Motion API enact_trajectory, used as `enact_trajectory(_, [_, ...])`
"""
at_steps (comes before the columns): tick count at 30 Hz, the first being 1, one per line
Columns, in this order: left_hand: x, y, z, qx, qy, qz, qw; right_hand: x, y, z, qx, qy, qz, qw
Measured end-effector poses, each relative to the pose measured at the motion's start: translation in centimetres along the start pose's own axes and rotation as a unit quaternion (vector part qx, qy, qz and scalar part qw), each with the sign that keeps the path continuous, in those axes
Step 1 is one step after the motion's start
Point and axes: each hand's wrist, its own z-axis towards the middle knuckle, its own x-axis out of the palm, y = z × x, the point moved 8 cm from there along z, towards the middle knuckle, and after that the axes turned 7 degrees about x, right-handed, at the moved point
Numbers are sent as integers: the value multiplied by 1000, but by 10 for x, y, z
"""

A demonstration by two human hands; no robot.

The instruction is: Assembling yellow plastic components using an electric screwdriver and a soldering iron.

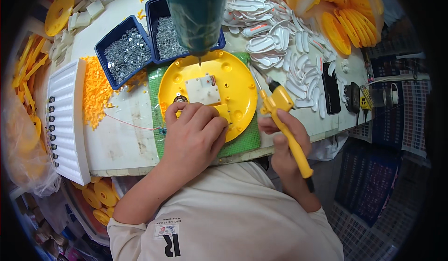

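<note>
A round yellow plastic disc (243,90) lies on a green mat (161,142) in front of me. On it sits a white gearbox-like block (203,91), with a small round dark part (180,99) beside it. My left hand (193,130) bends over the disc's near side, its closed fingers on a small yellow plastic piece (224,113) next to the block; the fingertips are partly hidden. My right hand (291,139) is closed round a yellow soldering gun (285,121), held right of the disc with its thin tip pointing up and left.
A teal electric screwdriver (196,18) hangs over the disc. Blue bins (99,51) of small metal parts stand behind it. Orange pieces (95,93) and a white foam tray (70,121) lie left; white plastic parts (301,81) and a black phone (331,88) right.
</note>
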Motion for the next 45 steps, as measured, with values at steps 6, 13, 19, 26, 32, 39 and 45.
enact_trajectory(6, [-20,2,2,-4,32,-4,999,27,-2,35,-59,-15,-135,989])
enact_trajectory(13, [-86,58,-47,-58,67,87,992,41,-18,50,-112,1,-317,942])
enact_trajectory(19, [-100,73,-81,-132,125,91,979,41,-17,46,-95,23,-325,941])
enact_trajectory(26, [-169,105,-104,-201,-62,-41,977,37,1,13,-102,74,-341,932])
enact_trajectory(32, [-104,90,-76,-244,-216,-495,806,35,21,8,-135,67,-319,936])
enact_trajectory(39, [-41,2,1,-106,38,-248,962,42,33,13,-114,95,-95,984])
enact_trajectory(45, [-31,-5,4,-84,39,-252,963,44,27,9,-84,106,-27,990])
